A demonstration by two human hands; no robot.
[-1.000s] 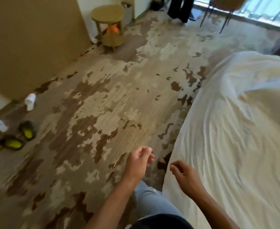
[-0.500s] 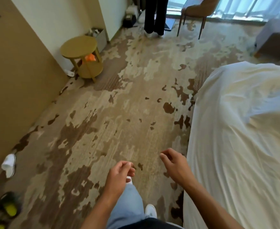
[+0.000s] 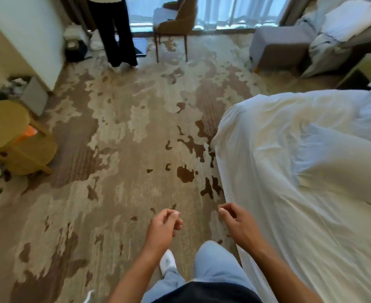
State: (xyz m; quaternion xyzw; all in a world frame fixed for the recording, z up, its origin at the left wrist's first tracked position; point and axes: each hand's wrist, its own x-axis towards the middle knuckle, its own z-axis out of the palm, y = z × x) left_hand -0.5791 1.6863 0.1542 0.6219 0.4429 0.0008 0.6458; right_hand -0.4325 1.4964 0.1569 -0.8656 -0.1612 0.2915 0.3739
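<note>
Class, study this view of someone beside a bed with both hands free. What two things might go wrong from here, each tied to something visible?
1. The white sheet hangs to the carpet beside the right leg, so a foot might catch it and trip.
2. A person stands ahead by the chair; heading straight there risks a bump.
The left hand and right hand hold nothing.

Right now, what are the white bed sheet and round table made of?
The bed sheet looks like thin matte cloth, probably cotton: it wrinkles and drapes softly. The round side table seems wood or wood-look board, smooth yellowish finish; blur leaves that open.
</note>
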